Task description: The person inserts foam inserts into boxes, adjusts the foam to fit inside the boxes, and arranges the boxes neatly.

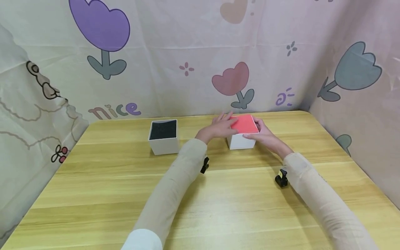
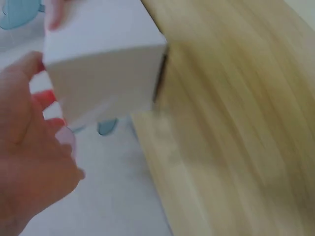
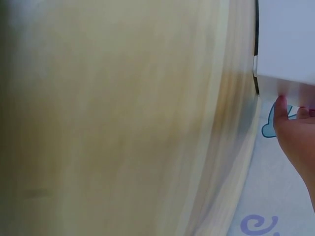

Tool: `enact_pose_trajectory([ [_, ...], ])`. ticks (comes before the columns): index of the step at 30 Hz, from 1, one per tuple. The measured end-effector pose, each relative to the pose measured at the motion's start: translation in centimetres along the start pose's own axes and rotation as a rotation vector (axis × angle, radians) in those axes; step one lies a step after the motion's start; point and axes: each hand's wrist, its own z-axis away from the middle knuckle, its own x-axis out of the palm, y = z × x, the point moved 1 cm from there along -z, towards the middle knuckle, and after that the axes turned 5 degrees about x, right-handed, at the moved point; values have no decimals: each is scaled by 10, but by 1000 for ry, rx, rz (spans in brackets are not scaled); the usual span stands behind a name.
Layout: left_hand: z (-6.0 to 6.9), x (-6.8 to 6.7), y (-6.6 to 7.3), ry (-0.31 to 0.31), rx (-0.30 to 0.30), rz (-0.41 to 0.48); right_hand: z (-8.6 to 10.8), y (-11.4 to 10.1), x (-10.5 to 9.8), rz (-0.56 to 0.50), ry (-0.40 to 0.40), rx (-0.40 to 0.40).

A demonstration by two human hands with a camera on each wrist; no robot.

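A white box with a red top (image 1: pixel 245 124) stands on the right half of the table. My right hand (image 1: pixel 265 136) grips it at the right side, thumb across the front and fingers behind. From the left, my left hand (image 1: pixel 220 127) reaches over the box with spread, mostly straight fingers at the red top's left edge. The left wrist view shows the white box (image 2: pixel 106 73) with red-tinted fingertips beside it. Part of the same box (image 3: pixel 288 44) appears in the right wrist view. Whether the red surface is a lid or an inside, I cannot tell.
To the left stands a second white box (image 1: pixel 165 146) with a black top or inside. Both rest on a wood-grain table (image 1: pixel 103 194). A printed cloth (image 1: pixel 162 80) hangs behind the table's far edge and along the sides.
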Motion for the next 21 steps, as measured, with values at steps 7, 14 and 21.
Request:
enact_pose_trajectory([
  [7, 6, 13, 37, 76, 243, -341, 0, 0, -1, -25, -25, -27],
  [14, 13, 23, 49, 66, 204, -318, 1, 0, -1, -26, -40, -35],
  [21, 9, 26, 49, 64, 170, -270, 2, 1, -1, -40, -33, -36],
])
